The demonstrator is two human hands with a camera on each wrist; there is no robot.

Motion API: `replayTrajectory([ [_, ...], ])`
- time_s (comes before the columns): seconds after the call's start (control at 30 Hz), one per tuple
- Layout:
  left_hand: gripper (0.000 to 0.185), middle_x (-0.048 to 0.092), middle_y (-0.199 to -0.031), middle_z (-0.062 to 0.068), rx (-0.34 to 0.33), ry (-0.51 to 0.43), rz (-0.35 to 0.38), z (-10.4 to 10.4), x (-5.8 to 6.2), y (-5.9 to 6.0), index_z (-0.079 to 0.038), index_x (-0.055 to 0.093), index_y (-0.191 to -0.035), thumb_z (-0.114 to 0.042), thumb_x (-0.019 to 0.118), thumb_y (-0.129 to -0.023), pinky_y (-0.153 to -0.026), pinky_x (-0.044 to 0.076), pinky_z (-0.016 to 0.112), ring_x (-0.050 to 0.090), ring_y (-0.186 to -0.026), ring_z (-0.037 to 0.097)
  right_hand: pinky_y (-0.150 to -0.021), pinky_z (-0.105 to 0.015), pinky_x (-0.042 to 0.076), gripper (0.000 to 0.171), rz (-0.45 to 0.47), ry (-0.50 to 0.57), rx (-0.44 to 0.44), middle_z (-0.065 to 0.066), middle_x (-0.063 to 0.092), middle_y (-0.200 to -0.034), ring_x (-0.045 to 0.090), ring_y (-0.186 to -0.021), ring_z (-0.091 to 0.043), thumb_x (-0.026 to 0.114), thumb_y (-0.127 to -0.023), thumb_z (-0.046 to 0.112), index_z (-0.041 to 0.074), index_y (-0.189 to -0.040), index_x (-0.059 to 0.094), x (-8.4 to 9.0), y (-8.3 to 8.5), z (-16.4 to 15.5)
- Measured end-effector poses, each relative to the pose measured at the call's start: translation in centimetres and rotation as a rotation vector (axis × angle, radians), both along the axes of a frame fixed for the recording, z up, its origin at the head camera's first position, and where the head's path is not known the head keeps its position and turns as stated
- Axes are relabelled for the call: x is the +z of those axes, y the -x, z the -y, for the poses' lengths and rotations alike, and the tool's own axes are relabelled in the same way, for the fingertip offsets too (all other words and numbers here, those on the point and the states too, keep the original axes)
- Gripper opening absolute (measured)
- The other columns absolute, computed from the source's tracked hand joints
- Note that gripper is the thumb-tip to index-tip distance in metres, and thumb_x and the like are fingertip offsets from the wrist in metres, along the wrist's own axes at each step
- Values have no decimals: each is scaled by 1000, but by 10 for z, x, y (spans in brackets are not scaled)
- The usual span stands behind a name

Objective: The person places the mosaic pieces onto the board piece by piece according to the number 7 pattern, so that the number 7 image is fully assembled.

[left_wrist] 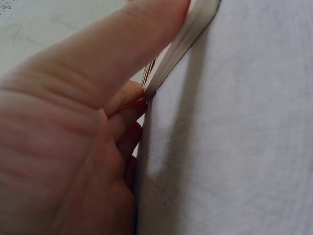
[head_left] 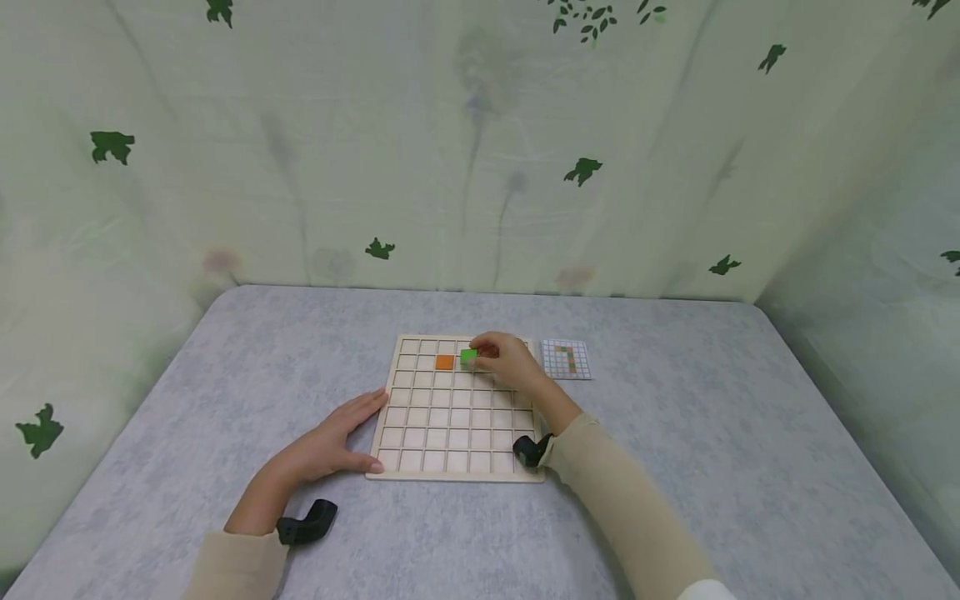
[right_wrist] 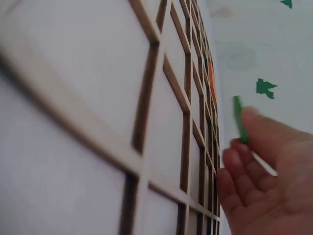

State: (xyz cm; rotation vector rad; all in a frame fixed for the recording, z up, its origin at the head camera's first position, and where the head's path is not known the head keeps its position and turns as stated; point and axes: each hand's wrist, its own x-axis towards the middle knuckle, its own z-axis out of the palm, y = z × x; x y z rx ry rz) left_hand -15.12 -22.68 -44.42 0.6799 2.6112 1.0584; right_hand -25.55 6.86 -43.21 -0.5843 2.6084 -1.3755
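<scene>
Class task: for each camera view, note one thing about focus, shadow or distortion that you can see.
Head view: even soft light, sharp, the table edges bowed by the wide lens. Left wrist view: the left hand fills the frame, soft, casting a shadow on the grey table. Right wrist view: the near wooden grid board is blurred.

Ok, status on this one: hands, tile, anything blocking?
Left hand flat, steadying wooden grid board at its near-left corner. Right hand pinches green tile over the second row, beside the orange tile. Nothing in the way.

Head view looks down from above — wrist views hug the board [head_left: 457,417].
</scene>
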Motion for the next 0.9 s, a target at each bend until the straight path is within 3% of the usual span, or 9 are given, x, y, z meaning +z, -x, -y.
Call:
replayTrajectory([
  [0.5, 100, 18, -146, 16, 4, -3, 8, 2, -1, -2, -3, 24, -142, -42, 76, -66, -98, 13, 59, 10, -131, 39, -69, -29, 41, 26, -12, -198, 62, -1, 51, -91, 46, -80, -16, 66, -83, 18, 12, -108, 63, -1, 1, 14],
  [0.73, 99, 17, -146, 16, -13, -10, -1, 1, -2, 0, -3, 23, -142, -42, 75, -68, -98, 13, 58, 10, -131, 38, -84, -30, 42, 42, 37, -111, 62, -5, 53, -116, 50, -102, -18, 63, -85, 21, 11, -124, 54, 17, -4, -1],
  [0.9, 99, 19, -146, 16, -13, -9, -16, 1, -2, 1, -3, 24, -142, -42, 75, -67, -98, 13, 58, 10, -131, 39, -88, -33, 40, 45, -58, -45, 74, -10, 52, -121, 49, -107, -21, 63, -84, 23, 9, -126, 52, 36, -14, -28],
])
